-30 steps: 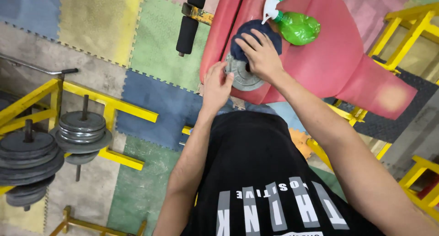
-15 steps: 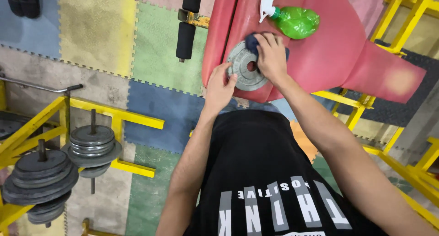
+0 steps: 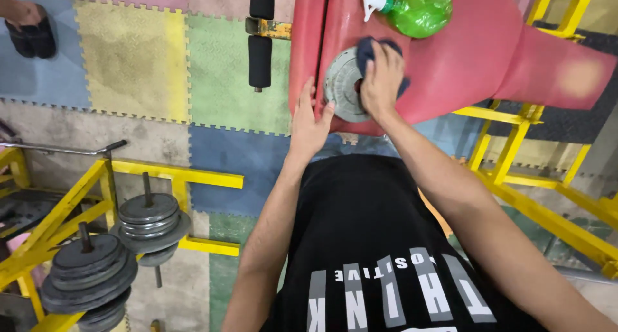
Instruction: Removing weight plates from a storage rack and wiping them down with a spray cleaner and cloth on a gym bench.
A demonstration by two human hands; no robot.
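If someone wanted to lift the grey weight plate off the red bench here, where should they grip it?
Probably by the bare left rim of the weight plate, coming from the left side. It lies flat on the red bench, the right hand presses a dark cloth over its right half, and the left hand already rests there.
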